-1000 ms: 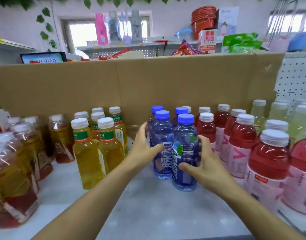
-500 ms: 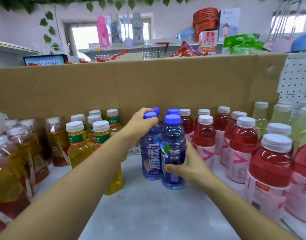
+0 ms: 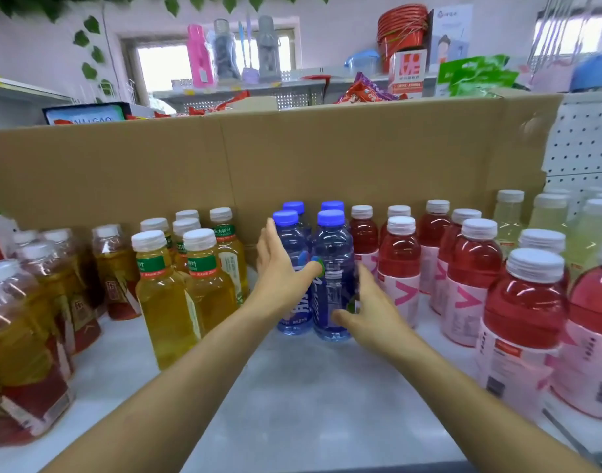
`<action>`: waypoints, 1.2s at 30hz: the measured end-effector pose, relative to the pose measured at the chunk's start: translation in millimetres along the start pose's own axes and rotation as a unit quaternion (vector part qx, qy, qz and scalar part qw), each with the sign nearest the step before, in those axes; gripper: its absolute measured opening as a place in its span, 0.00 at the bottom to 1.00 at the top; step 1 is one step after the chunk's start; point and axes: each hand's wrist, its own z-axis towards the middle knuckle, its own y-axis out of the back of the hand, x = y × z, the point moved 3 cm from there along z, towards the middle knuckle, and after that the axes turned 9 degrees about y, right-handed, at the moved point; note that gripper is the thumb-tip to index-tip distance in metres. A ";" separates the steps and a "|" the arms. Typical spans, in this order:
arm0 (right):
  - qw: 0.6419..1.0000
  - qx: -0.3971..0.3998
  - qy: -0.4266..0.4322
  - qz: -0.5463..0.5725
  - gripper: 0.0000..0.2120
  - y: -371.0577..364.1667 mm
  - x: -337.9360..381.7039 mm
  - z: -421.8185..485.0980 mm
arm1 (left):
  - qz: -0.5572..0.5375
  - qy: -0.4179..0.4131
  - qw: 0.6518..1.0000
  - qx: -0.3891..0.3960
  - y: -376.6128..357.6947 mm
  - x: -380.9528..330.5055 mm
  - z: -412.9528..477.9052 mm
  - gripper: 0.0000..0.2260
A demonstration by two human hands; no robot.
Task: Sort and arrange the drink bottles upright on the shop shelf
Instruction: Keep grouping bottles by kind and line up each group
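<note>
1. Blue drink bottles [image 3: 337, 261] stood upright in the middle of the shelf [image 3: 310, 387], a tight two-by-two block backed against the cardboard wall [image 3: 327, 158].
2. On the block's left flank the left hand [image 3: 279, 271] lay open, its fingers straight against the front-left bottle and its thumb stretched across the labels.
3. On the right flank the right hand [image 3: 371, 312] looked open too. Its fingers ran up between the front-right blue bottle and the nearest red one, and its thumb lay low across the front. It seemed to press rather than clasp.
4. From where I stood, the step in hand was squaring the block. It would go best with even pressure from both sides, kept low on the bodies so that the tall bottles slid rather than tipped. The right fingers would also need to keep from nudging the red row just beside them.
5. Counting from the left:
   - The amber tea bottles [image 3: 26, 319] at the edge were too blurred to number.
   - The yellow tea bottles [image 3: 163, 295] showed six white caps.
   - The blue ones were four.
   - The red drink bottles [image 3: 400, 264] showed at least eight caps, with one more half out of sight.
   - The pale green bottles [image 3: 509, 223] behind them numbered at least three, the rest a blur.
</note>
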 end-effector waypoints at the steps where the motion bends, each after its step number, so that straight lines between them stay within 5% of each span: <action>1: 1.000 0.003 0.014 -0.006 0.38 3.2 4.6 -4.3 | 0.015 -0.005 1.000 -0.002 -2.8 2.6 -4.9 0.47; 6: 0.995 -0.006 0.078 -0.067 0.34 29.0 41.3 -31.8 | 0.043 -0.008 0.999 -0.030 -6.6 -3.9 -28.6 0.45; 9: 0.971 -0.073 0.176 -0.145 0.24 59.1 67.8 -67.5 | 0.050 -0.085 0.995 -0.033 -16.6 -16.5 -54.0 0.42; 12: 0.908 -0.183 0.278 -0.253 0.16 104.1 82.8 -111.9 | 0.029 -0.134 0.990 0.035 -41.5 -26.6 -81.7 0.41; 15: 0.894 -0.219 0.257 -0.295 0.19 153.7 79.5 -137.6 | 0.006 -0.104 0.988 0.115 -71.7 -34.3 -89.2 0.42; 21: 0.933 -0.087 0.177 -0.302 0.19 210.0 76.0 -114.7 | -0.046 0.016 0.994 0.100 -101.2 -59.2 -65.0 0.42; 29: 0.944 0.100 0.135 -0.283 0.14 259.8 73.3 6.1 | 0.069 -0.121 0.988 0.074 -70.8 -144.1 4.2 0.18; 36: 0.928 0.171 0.073 -0.323 0.11 266.4 40.3 94.9 | 0.298 -0.186 0.924 0.151 -59.0 -183.8 70.1 0.16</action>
